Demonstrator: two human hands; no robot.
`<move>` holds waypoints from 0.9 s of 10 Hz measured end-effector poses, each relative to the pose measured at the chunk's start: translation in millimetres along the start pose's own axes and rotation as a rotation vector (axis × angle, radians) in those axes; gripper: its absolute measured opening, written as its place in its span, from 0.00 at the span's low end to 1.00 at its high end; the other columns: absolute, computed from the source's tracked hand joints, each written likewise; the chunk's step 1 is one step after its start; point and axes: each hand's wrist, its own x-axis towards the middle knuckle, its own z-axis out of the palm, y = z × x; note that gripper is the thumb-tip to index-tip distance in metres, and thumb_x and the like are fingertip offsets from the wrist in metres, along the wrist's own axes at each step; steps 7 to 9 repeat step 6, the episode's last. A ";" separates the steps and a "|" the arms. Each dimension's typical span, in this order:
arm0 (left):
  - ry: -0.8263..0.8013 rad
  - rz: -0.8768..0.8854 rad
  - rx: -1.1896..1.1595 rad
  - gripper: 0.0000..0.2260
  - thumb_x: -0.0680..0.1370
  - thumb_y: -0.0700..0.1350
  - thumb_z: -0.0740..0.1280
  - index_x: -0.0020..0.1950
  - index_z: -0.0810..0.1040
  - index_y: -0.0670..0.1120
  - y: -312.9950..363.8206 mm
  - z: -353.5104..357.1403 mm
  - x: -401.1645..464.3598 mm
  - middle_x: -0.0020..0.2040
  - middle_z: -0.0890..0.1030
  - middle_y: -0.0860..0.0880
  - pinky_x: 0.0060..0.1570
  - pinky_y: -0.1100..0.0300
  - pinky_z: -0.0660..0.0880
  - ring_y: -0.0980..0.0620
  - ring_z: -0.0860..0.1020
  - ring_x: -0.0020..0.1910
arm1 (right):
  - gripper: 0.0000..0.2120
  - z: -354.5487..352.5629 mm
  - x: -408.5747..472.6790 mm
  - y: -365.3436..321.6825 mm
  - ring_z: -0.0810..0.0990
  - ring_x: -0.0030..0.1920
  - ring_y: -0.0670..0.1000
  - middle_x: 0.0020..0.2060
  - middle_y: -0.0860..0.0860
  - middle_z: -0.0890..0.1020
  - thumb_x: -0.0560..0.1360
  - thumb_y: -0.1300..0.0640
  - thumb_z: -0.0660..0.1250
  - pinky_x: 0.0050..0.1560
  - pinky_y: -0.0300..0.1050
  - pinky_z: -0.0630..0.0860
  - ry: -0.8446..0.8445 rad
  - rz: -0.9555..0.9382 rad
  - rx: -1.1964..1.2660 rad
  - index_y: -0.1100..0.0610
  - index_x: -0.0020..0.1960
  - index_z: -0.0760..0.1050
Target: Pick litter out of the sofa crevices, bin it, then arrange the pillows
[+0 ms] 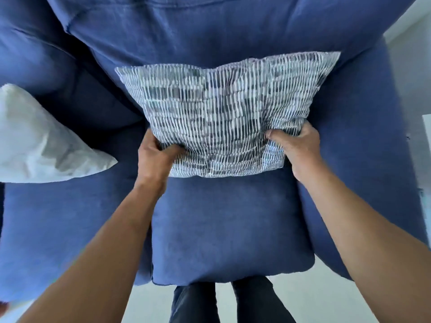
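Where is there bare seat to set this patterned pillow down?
Free: the blue seat cushion in front of the patterned pillow, between the two forearms. Crowded: the left seat, where the white pillow lies. The left hand and the right hand grip the pillow's lower corners.

both grips (156, 157) (296, 148) clenched, arms outstretched

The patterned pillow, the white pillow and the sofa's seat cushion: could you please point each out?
patterned pillow (219, 117), head view, centre of its face.
white pillow (35, 141), head view, middle.
seat cushion (228, 229), head view, bare top.
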 end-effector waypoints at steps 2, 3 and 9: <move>-0.072 -0.078 0.162 0.23 0.73 0.36 0.74 0.67 0.75 0.45 -9.8 23.4 63.1 0.57 0.84 0.49 0.56 0.51 0.81 0.51 0.82 0.53 | 0.25 21.9 70.5 11.3 0.83 0.46 0.48 0.48 0.50 0.82 0.65 0.66 0.78 0.45 0.37 0.78 0.044 0.039 -0.154 0.59 0.59 0.75; -0.058 -0.096 0.222 0.25 0.74 0.39 0.74 0.69 0.73 0.46 -15.5 27.2 75.5 0.56 0.83 0.50 0.51 0.54 0.79 0.50 0.81 0.51 | 0.35 23.3 87.0 19.5 0.82 0.54 0.53 0.56 0.53 0.82 0.61 0.61 0.80 0.57 0.47 0.79 0.019 0.083 -0.212 0.59 0.66 0.73; 0.014 -0.163 0.252 0.33 0.78 0.48 0.71 0.81 0.61 0.49 -22.0 12.7 18.6 0.76 0.71 0.47 0.72 0.48 0.70 0.51 0.72 0.72 | 0.38 -1.7 34.6 16.7 0.77 0.64 0.52 0.68 0.55 0.75 0.69 0.54 0.77 0.64 0.49 0.76 -0.036 0.052 -0.184 0.57 0.75 0.65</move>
